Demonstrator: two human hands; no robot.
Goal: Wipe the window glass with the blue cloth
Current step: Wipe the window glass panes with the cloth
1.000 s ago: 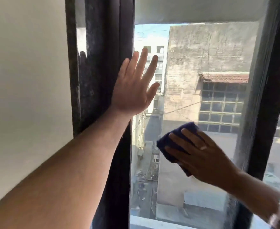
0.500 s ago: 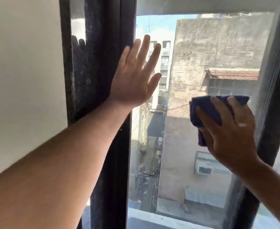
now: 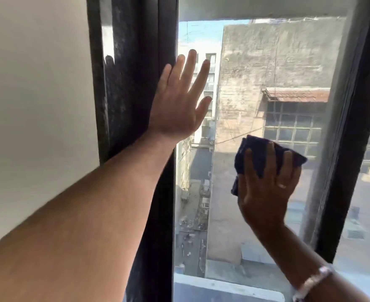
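Observation:
The window glass (image 3: 249, 88) fills the middle of the view, with buildings and a street seen through it. My right hand (image 3: 267, 188) presses the dark blue cloth (image 3: 258, 153) flat against the pane at mid height, right of centre, fingers spread over it. The cloth sticks out above and to the left of the fingers. My left hand (image 3: 179, 103) lies flat with fingers apart on the pane's left edge, partly over the dark frame, and holds nothing.
A dark, dusty window frame post (image 3: 136, 83) stands at the left, next to a pale wall (image 3: 38, 94). Another dark frame bar (image 3: 350, 160) slants down the right side, close to the cloth. A bracelet (image 3: 310, 284) sits on my right wrist.
My right hand swept the cloth up and right across the glass, then came back down and slightly left. The left hand has stayed flat in the same place on the pane's edge.

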